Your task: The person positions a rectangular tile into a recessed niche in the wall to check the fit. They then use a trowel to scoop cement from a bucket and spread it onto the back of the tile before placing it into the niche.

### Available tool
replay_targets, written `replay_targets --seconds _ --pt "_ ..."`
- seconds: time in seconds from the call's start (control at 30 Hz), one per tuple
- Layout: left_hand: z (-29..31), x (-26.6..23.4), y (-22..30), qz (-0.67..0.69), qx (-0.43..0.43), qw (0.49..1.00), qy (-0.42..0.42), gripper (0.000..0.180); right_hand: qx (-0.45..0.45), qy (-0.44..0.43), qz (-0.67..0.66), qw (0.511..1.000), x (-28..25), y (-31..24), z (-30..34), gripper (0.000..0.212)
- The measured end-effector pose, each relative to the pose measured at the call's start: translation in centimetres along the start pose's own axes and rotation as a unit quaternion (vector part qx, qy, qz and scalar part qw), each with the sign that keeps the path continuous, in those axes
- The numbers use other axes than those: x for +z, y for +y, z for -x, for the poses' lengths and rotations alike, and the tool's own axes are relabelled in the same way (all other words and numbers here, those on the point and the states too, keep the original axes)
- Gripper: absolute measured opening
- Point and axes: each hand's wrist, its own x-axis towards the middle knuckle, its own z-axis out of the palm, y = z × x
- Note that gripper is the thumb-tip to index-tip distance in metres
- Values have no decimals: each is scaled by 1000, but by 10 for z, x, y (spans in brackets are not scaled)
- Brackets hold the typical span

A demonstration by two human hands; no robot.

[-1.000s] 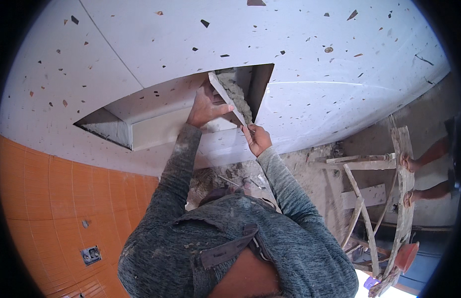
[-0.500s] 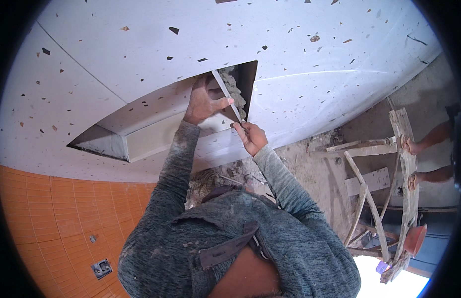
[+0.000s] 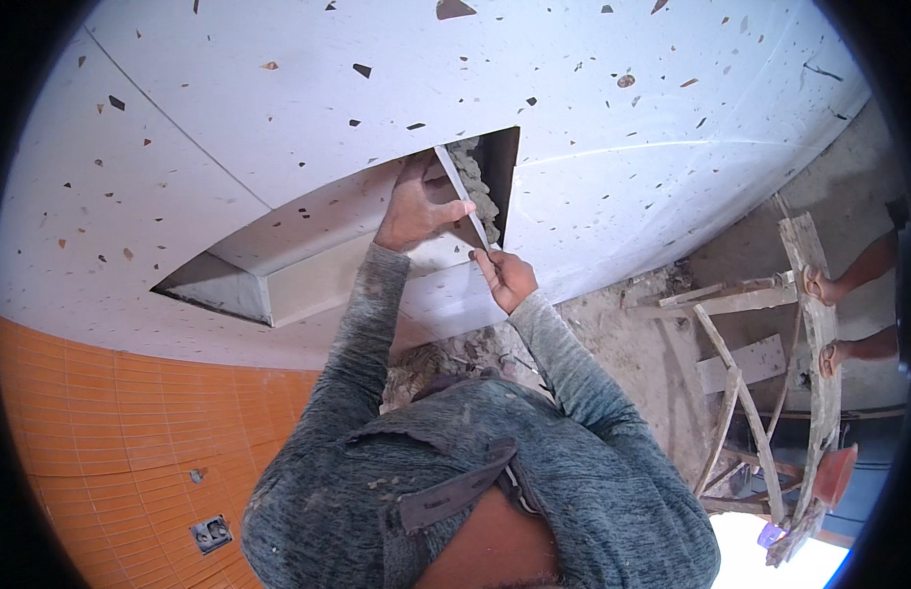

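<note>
A narrow white tile piece point(image 3: 456, 181) stands on edge inside a rectangular niche point(image 3: 323, 280) cut in a white, speckled wall. Grey mortar point(image 3: 472, 172) lies in lumps along its right side. My left hand point(image 3: 416, 211) is inside the niche, its thumb across the tile's front edge and its fingers reaching behind, partly hidden in shadow. At the tile's lower end, the thumb and fingers of my right hand point(image 3: 510, 279) are pinched together against the corner. Whether a small tool is also between them cannot be made out.
Orange tiles point(image 3: 112, 422) with an open electrical box point(image 3: 211, 533) cover the lower left. At right stands a rough wooden scaffold point(image 3: 813, 324), with another person's feet point(image 3: 826, 358) on its plank. A reddish bucket point(image 3: 834, 475) sits near its end.
The whole view has shifted slightly, so the wall and scaffold appear a little farther right and lower. Both hands keep nearly the same hold on the tile piece.
</note>
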Motion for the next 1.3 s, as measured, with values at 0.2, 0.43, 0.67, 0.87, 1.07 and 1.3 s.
replay_targets --seconds 0.2,0.43,0.67,0.87,1.07,1.3 --pt "3 0 7 -3 -4 1000 -18 97 6 -3 79 997 -3 -10 3 38" --pt "5 1 14 5 -32 999 -32 100 54 -1 68 996 1 -16 8 49" --pt "1 -10 -1 -124 -3 992 -34 105 49 6 55 997 11 -9 9 45" --pt "5 -5 -5 -102 -27 994 -12 98 25 7 58 998 10 2 9 46" --pt "14 -6 -13 -26 -4 1000 -9 93 45 8 57 997 8 -6 6 53" --pt "6 4 -14 -44 45 998 0 95 73 14 32 997 6 -14 13 49"
